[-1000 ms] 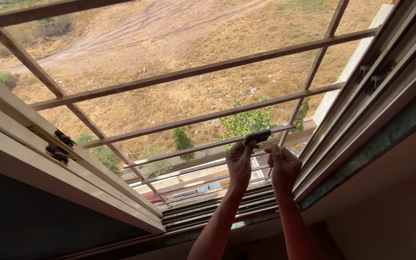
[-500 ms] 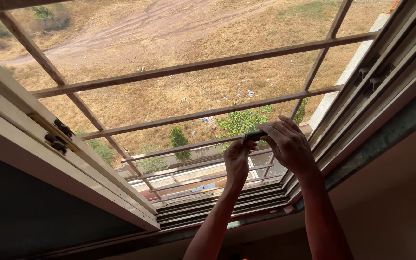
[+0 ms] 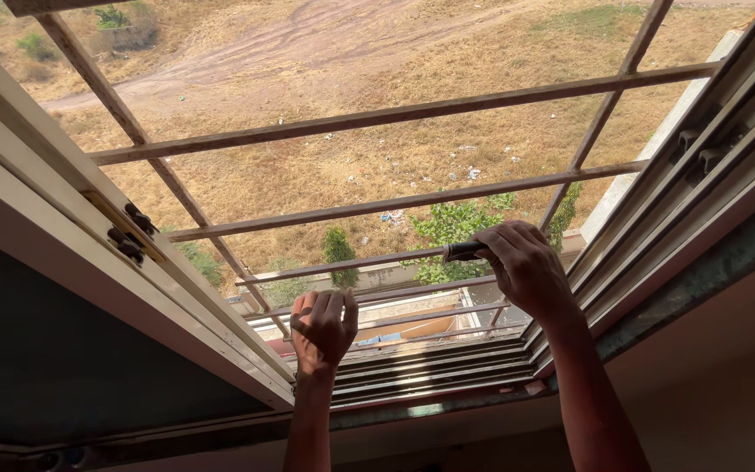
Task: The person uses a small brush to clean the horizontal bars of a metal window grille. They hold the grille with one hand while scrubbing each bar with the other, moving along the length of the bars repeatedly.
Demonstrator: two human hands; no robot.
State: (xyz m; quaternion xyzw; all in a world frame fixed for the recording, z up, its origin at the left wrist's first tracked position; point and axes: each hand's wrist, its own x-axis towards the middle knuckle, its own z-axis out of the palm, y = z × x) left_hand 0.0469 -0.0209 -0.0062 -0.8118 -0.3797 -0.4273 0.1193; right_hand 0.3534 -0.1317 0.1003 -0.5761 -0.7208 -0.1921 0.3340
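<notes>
Gripping a short dark tool handle [image 3: 465, 251], your right hand [image 3: 526, 271] is curled shut around it, with only the dark end poking out to the left of your fingers [image 3: 504, 240]. You cannot tell what kind of tool it is, since your palm hides the rest. That end lies against one of the rusty grille bars [image 3: 377, 205], or just in front of it; which of the two is not clear.

Your left hand [image 3: 323, 328] sits lower and well to the left of your right, fingers folded down into a loose fist. It looks wrapped over a lower bar of the window grille, but the back of the hand hides the contact, so you cannot be sure what it grips.

Below both hands run the stacked sliding window tracks [image 3: 430, 367], pale metal rails in parallel grooves; nothing shows lying in the grooves. To the left of your left hand the cream window frame [image 3: 63, 210] slants away, carrying two small dark latches [image 3: 131, 232]. Beyond your right hand, another frame edge [image 3: 701, 149] bears similar dark fittings. Past the bars, behind your right hand's knuckles, a green tree [image 3: 452, 227] stands on dry ground.
</notes>
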